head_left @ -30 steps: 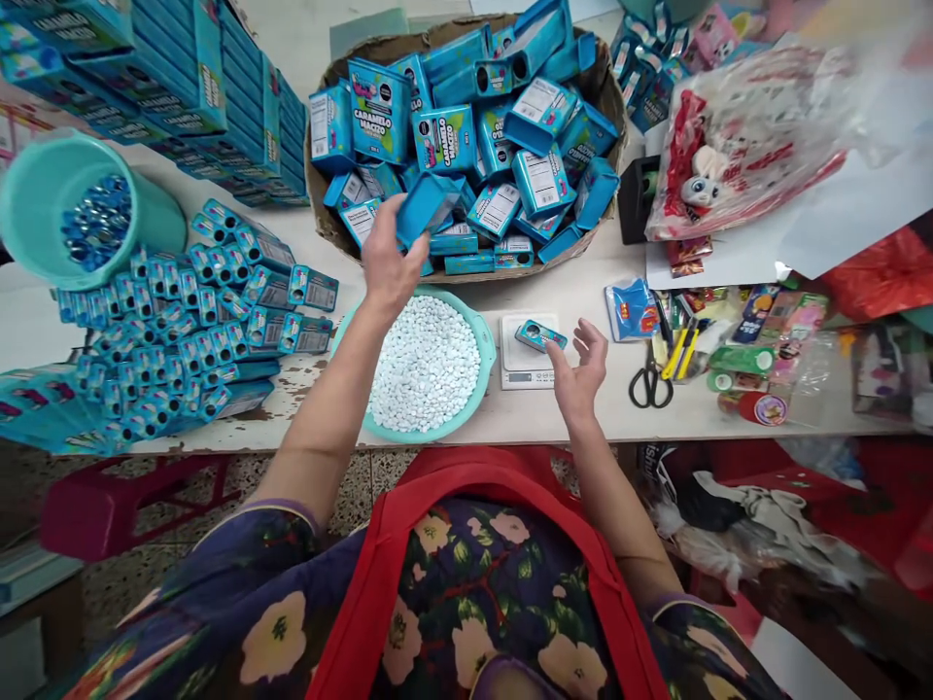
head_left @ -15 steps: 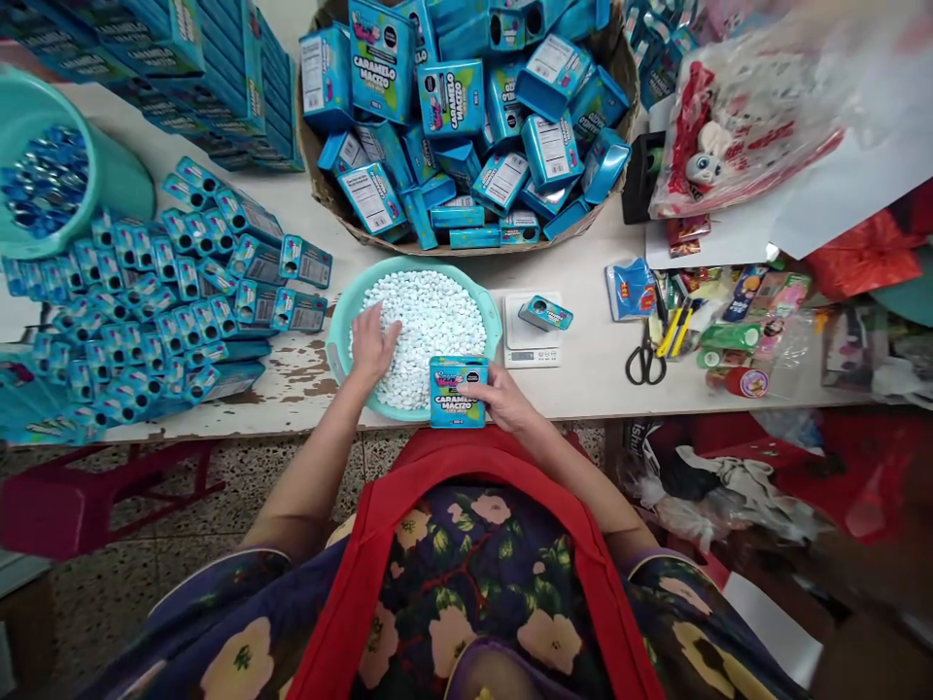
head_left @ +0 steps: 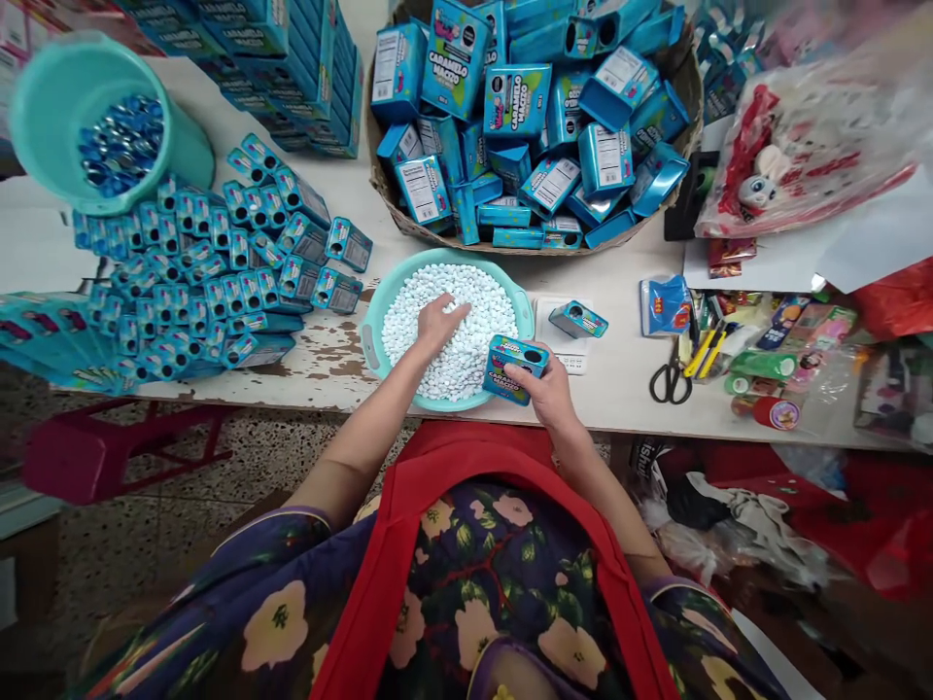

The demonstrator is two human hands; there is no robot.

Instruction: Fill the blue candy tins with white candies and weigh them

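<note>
A turquoise plastic basin (head_left: 373,335) full of small white candies (head_left: 473,282) sits at the table's front edge. Over the middle of the candies is my left hand (head_left: 437,326), its thumb apart from its fingers and touching the candies; some fingertips are hidden. My right hand (head_left: 552,389) grips a blue candy box (head_left: 502,367) with "Caramelo Macizo" lettering, tilted over the basin's right front rim. Just right of the basin, another blue box (head_left: 578,319) lies on a white kitchen scale (head_left: 565,352).
A large cardboard box (head_left: 408,219) heaped with blue boxes stands behind the basin. At left are rows of small boxes (head_left: 240,287) and a turquoise bucket (head_left: 190,146) holding shiny blue pieces. Scissors (head_left: 671,382) and yellow cutters (head_left: 706,350) lie at right, near a plastic bag (head_left: 809,146).
My left hand has moved inward across the candies, towards the middle of the basin. The held box has tilted and its top now faces up more. The whole view has shifted.
</note>
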